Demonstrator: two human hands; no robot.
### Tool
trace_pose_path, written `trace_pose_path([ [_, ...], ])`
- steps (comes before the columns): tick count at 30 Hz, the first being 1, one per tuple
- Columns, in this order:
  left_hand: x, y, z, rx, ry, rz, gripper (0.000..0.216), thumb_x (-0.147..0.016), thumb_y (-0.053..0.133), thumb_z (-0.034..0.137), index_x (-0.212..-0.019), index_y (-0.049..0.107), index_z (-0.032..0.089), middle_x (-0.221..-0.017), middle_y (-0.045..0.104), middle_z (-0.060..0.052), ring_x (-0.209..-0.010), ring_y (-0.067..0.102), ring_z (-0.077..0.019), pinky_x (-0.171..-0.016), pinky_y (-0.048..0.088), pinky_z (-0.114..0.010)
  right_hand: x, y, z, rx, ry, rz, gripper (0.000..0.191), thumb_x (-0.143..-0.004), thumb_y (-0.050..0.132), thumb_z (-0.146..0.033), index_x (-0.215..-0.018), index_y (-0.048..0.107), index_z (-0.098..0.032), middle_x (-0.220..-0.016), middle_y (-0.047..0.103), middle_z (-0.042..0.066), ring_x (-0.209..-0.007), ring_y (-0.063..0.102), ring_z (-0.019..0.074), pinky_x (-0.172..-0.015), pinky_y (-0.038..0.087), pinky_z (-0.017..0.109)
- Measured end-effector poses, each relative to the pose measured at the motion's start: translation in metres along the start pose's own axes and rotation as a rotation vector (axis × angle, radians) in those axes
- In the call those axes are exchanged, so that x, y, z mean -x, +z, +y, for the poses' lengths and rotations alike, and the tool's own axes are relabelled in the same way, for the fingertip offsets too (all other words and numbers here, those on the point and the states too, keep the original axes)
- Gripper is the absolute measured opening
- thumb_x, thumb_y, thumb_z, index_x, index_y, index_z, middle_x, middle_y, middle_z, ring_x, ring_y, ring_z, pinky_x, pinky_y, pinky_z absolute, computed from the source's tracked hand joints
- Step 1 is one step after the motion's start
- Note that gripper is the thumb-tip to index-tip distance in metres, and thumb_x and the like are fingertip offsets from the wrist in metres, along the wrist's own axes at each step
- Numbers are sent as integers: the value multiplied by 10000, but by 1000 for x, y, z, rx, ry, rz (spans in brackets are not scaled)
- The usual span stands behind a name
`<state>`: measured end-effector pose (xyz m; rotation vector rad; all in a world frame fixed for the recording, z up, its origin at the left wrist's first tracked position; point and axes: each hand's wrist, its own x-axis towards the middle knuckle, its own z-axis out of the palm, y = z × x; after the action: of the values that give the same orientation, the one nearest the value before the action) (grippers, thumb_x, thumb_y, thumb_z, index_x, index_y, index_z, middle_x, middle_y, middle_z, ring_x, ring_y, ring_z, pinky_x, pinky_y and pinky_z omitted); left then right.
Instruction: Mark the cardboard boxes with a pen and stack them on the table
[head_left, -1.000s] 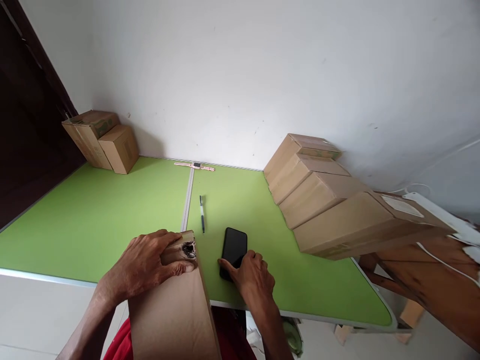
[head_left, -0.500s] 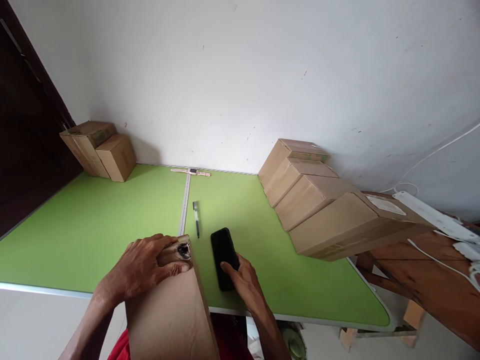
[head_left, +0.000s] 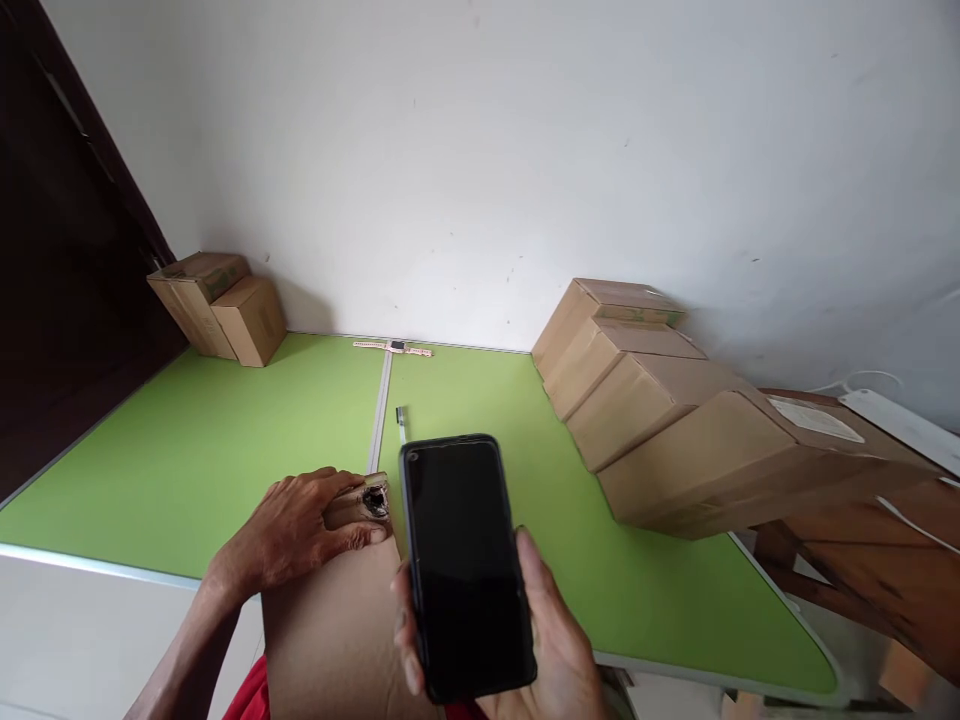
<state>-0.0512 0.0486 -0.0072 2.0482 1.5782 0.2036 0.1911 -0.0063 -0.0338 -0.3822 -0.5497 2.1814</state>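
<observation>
My right hand (head_left: 551,640) holds a black phone (head_left: 465,565) up in front of me, dark screen facing me, fingers wrapped round its edges. My left hand (head_left: 300,525) is closed over the far end of a long cardboard box (head_left: 337,630) that leans from my lap onto the near edge of the green table (head_left: 187,450). A dark torn spot shows on the box's corner by my fingertips. Only the tip of a pen (head_left: 401,417) on the table shows beyond the phone.
A row of several cardboard boxes (head_left: 660,420) lies along the table's right side. Two boxes (head_left: 225,305) stand at the far left corner. A wristwatch (head_left: 394,348) lies by the white wall. Wooden furniture with a white cable (head_left: 900,490) stands at the right.
My right hand has picked the phone up off the table and raised it toward me. The left hand has stayed on the box.
</observation>
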Motion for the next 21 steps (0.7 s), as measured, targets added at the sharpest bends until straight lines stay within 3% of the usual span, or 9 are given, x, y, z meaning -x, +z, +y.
trace_pose_path([
  [2,1,1,2,-61,8,22,286,-998,553,472,-1047,714,241,-1070,789,-78,-960,749,-316,-833,523,-418,-7,9,10,-6,75,-10,780,-975,474,-797,-1252,804,-147,-1215,795,197,-945,767,260,-764,585,341],
  [4,2,2,4,-131,18,44,154,-928,536,326,-804,564,239,-909,731,-53,-802,692,-260,-731,479,-366,-14,13,19,-6,127,-5,750,-966,491,-768,-1213,808,-135,-1184,800,190,-925,771,256,-777,589,345],
  [6,2,3,5,-175,19,55,197,-841,535,244,-711,386,246,-826,666,-35,-716,615,-222,-680,426,-343,-19,13,25,-13,166,-2,734,-952,508,-771,-1161,809,-134,-1108,808,187,-913,776,284,-787,605,387],
  [10,1,6,2,-163,8,64,286,-780,539,231,-720,262,261,-830,616,-35,-694,512,-202,-661,361,-341,-23,8,29,-110,225,72,621,-919,659,-734,-1150,798,-175,-951,813,148,-892,782,340,-770,625,468],
  [14,0,9,-1,-115,14,73,301,-780,528,244,-710,235,257,-772,531,-7,-661,439,-183,-647,309,-338,-23,7,29,-178,220,166,518,-889,779,-636,-1179,803,-208,-998,824,125,-892,779,325,-794,624,473],
  [21,1,10,-2,-35,14,70,187,-856,534,298,-763,380,247,-799,555,8,-655,488,-182,-653,331,-321,-24,5,28,-145,220,81,649,-834,797,-714,-1132,823,-138,-1105,826,179,-904,787,302,-780,605,406],
])
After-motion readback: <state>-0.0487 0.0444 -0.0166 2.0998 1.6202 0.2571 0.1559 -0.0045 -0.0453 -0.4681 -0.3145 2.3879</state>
